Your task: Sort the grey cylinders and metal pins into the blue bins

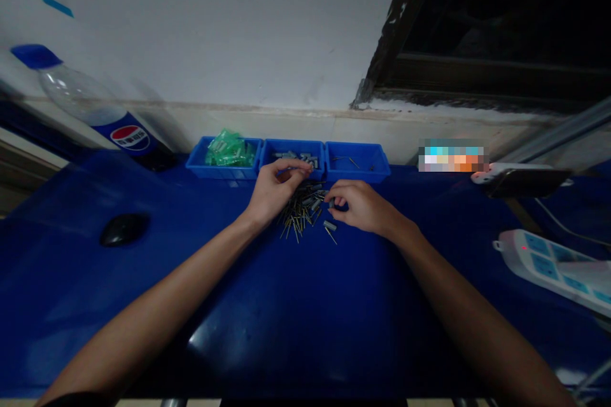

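My left hand [277, 191] reaches over the front of the middle blue bin [292, 147], thumb and forefinger pinched together. Whatever lies between those fingertips is too small to make out. Grey cylindrical pieces [312, 160] lie in that bin. My right hand [360, 205] is closed at the right side of a pile, with a small grey cylinder [331, 203] at its fingertips. The pile of thin metal pins [296, 216], mixed with grey cylinders, spreads on the blue table between both hands. One loose grey cylinder [330, 225] and a single pin [331, 236] sit nearer me.
Green plastic pieces [230, 150] fill the left bin [222, 172]; a few pins are in the right bin [377, 162]. A cola bottle [126, 133] and black mouse [125, 229] stand left. To the right are a phone [525, 181] and white power strip [554, 267].
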`<state>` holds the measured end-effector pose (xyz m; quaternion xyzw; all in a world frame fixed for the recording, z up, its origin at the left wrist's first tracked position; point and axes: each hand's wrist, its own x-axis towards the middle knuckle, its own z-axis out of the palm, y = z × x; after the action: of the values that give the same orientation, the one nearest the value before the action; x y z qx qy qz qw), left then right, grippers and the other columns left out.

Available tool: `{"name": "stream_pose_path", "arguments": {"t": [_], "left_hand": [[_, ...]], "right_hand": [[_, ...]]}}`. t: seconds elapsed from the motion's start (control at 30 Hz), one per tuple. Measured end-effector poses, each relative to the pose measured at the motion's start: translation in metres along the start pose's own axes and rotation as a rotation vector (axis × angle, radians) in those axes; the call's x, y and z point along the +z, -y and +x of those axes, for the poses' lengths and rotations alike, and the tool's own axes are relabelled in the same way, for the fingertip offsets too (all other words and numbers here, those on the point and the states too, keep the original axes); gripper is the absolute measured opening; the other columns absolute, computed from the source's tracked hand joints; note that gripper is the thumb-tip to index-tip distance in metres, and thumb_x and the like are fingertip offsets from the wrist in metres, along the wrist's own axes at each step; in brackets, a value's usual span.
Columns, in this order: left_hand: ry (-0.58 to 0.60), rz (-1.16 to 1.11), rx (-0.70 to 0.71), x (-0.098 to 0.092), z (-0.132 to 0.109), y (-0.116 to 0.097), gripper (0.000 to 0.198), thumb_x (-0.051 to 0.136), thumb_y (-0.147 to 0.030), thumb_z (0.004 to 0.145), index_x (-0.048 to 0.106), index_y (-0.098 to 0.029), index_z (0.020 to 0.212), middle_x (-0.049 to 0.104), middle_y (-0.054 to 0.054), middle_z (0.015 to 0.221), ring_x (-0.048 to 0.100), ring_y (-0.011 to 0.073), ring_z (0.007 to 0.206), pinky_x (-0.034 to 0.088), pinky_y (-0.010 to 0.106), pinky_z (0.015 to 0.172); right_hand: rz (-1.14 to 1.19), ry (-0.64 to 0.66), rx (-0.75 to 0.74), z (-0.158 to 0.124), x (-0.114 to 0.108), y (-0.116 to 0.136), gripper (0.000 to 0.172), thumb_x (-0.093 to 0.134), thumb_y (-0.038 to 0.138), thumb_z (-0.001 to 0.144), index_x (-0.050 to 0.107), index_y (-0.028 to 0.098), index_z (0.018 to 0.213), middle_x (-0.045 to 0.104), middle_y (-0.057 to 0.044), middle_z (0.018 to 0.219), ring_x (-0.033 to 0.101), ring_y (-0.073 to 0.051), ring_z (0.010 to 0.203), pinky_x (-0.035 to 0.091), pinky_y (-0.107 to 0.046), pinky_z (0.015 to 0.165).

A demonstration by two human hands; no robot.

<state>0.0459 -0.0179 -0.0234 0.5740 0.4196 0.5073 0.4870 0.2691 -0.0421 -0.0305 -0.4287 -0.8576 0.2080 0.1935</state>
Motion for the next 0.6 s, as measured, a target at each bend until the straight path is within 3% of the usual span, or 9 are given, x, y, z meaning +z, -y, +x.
{"name": "stream_pose_path", "arguments": {"t": [0.47,0.6], "left_hand": [[0.067,0.077,0.063,-0.001,-0.002,-0.003,0.014,0.070,-0.023,0.086,0.079,-0.015,0.093,0.079,0.009,0.100,0.075,0.0192,0.092,0.061,0.037,0.093],[0.103,0.107,0.079,-0.002,-0.001,-0.002,0.014,0.069,-0.023,0.086,0.078,-0.016,0.094,0.080,0.009,0.101,0.075,0.0190,0.092,0.061,0.035,0.091]], "right_hand": [[0.098,-0.080,0.029,0.002,-0.004,0.005,0.024,0.067,0.006,0.075,0.081,0.016,0.091,0.078,-0.009,0.102,0.070,-0.018,0.076,0.059,-0.033,0.074],[0.316,-0.103,0.120,0.002,-0.012,0.008,0.018,0.070,0.015,0.081,0.082,0.020,0.095,0.081,-0.008,0.101,0.076,-0.021,0.082,0.062,-0.038,0.079]]}}
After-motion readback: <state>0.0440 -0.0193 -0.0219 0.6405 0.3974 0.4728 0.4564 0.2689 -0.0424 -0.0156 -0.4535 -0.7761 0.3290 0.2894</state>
